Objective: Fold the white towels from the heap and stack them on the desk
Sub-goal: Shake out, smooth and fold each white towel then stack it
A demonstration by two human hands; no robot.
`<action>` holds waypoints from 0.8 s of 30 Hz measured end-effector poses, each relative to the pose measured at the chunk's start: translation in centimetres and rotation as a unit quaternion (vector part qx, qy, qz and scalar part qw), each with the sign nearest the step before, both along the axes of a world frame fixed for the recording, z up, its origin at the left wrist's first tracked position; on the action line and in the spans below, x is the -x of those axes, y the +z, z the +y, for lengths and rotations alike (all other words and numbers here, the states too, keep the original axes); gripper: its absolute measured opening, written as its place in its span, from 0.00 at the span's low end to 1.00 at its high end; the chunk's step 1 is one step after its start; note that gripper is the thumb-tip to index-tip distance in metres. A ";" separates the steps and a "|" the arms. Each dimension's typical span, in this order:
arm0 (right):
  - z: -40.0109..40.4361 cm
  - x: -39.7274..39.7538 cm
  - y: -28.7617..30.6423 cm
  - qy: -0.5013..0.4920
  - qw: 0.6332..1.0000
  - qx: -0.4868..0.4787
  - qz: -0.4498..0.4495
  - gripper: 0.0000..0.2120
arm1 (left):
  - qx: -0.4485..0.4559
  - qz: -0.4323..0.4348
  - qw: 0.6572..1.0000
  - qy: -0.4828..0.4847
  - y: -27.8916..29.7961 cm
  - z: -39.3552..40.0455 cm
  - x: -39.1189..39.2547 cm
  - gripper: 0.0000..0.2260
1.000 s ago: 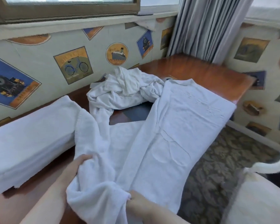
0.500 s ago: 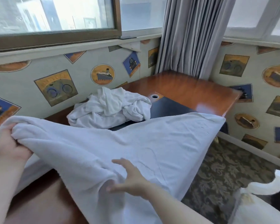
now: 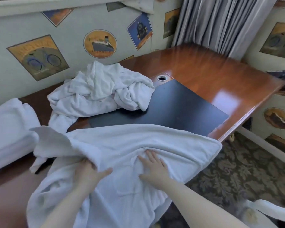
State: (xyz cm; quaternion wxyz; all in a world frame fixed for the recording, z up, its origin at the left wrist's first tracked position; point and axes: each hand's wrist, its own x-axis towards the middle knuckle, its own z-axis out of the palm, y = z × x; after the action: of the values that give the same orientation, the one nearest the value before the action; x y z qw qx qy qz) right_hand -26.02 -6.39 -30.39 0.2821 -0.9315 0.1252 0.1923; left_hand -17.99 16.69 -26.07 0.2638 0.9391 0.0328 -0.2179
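Note:
A large white towel (image 3: 125,143) lies folded over at the near edge of the wooden desk (image 3: 212,76), part of it hanging toward me. My left hand (image 3: 89,171) grips a fold of it, fingers tucked under the cloth and thumb out. My right hand (image 3: 152,165) presses flat on the towel with fingers spread. A crumpled heap of white towels (image 3: 97,91) sits farther back near the wall. Folded white towels (image 3: 8,127) are stacked at the left edge.
A black desk pad (image 3: 174,109) lies in the middle of the desk, with a round cable hole (image 3: 161,78) behind it. Grey curtains (image 3: 220,22) hang at the far right corner. Patterned carpet (image 3: 237,170) lies to the right, and a white chair arm (image 3: 270,209) at lower right.
My left hand brought the raised towel edge down and across toward my right hand, doubling the towel. The right hand moved up and flattened on the cloth. The view tilted down.

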 end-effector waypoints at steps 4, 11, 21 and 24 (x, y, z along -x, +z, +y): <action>-5.3 1.9 0.1 -0.194 0.971 -0.008 -0.142 0.34 | -0.173 -0.001 0.980 -0.096 -2.3 -3.1 0.9 0.62; -12.8 3.4 -0.6 -0.656 0.734 -0.174 -0.029 0.67 | -0.212 -0.021 0.972 -0.100 -4.1 -3.2 -0.9 0.62; -10.7 5.6 -2.6 -0.686 0.615 -0.382 -0.071 0.41 | -0.200 -0.157 0.965 -0.071 -4.9 -4.0 -1.1 0.34; -11.0 5.5 -1.0 -0.708 0.664 -0.213 -0.107 0.18 | -0.191 -0.127 0.971 -0.072 -4.2 -4.5 -1.2 0.26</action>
State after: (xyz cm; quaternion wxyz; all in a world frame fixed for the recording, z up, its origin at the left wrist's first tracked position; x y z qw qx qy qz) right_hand -31.48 -17.35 -31.39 0.5354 -0.4907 0.6719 -0.1454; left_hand -16.81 12.18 -30.22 0.0646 0.9920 -0.0280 -0.1049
